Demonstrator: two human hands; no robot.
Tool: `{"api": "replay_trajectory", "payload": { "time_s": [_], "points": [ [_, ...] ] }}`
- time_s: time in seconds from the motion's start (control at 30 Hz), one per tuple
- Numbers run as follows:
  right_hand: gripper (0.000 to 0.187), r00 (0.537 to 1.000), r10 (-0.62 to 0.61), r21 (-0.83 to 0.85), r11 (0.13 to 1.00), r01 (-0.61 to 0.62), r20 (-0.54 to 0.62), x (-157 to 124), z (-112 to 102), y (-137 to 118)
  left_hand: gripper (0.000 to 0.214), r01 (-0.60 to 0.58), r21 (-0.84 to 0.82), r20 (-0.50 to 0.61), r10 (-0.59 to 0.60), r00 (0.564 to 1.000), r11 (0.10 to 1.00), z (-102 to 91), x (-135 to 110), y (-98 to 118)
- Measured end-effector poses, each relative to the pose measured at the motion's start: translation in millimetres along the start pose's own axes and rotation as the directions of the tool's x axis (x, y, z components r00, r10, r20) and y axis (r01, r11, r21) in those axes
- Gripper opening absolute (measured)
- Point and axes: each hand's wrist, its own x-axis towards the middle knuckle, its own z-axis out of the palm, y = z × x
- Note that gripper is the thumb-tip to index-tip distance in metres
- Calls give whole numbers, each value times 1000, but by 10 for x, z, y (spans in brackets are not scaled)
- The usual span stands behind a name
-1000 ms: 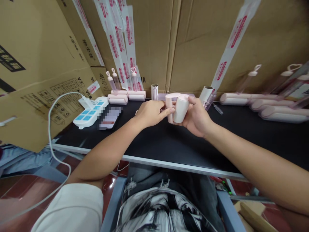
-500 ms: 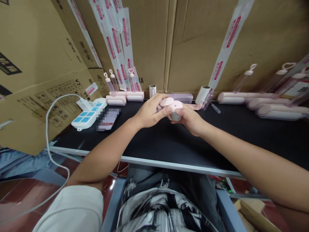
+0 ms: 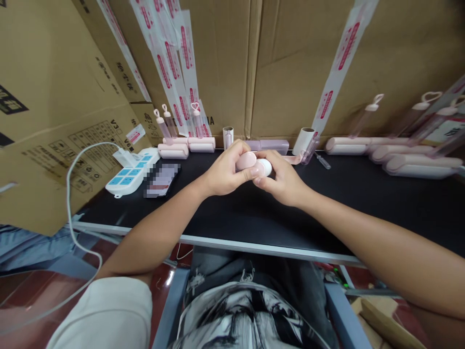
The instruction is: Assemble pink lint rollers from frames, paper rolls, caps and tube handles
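Note:
Over the middle of the table, my left hand [image 3: 224,170] is closed around a pink lint roller [image 3: 246,160], whose rounded end faces me. Beside that end shows a round white roll end [image 3: 267,167]. My right hand [image 3: 286,180] grips this part, its thumb and fingers curled round it. Both thumbs almost meet at the front. My fingers and palms hide most of the roller's length. Just behind my hands lies a purple case [image 3: 274,146]. A pink strip [image 3: 291,159] sticks out behind the right hand.
Cardboard tubes [image 3: 303,141] stand at the back. More pink lint rollers with clear handles lie at the left [image 3: 173,149] and right [image 3: 423,166]. A power strip [image 3: 132,172] and a phone [image 3: 162,179] are at the left. Cardboard [image 3: 221,63] walls the rear.
The held lint roller has turned between my hands, so the white roll end now faces up. My right hand has shifted its grip, with its fingers now over the top.

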Motion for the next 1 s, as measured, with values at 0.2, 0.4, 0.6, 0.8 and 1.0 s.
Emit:
{"api": "replay_trajectory", "payload": {
  "time_s": [0.2,0.4,0.6,0.8,1.0],
  "points": [
    [65,1000,-6,-10,1000,6,-6,-2,-10,-7,52,-53,8,-36,53,998,999,10,-8,13],
    [69,999,-35,-16,999,34,-39,15,-12,-7,49,-198,111,-70,207,976,974,40,-15,-62],
    [75,997,56,31,998,-54,-56,36,0,20,47,-234,221,-43,249,967,947,11,-7,-86],
    [72,984,175,130,977,-170,-24,51,46,100,61,-123,165,99,108,989,979,-49,-17,-103],
    [63,997,76,-3,997,-76,-15,-6,41,48,71,-47,87,-18,49,999,995,-8,2,-189]
  ]
}}
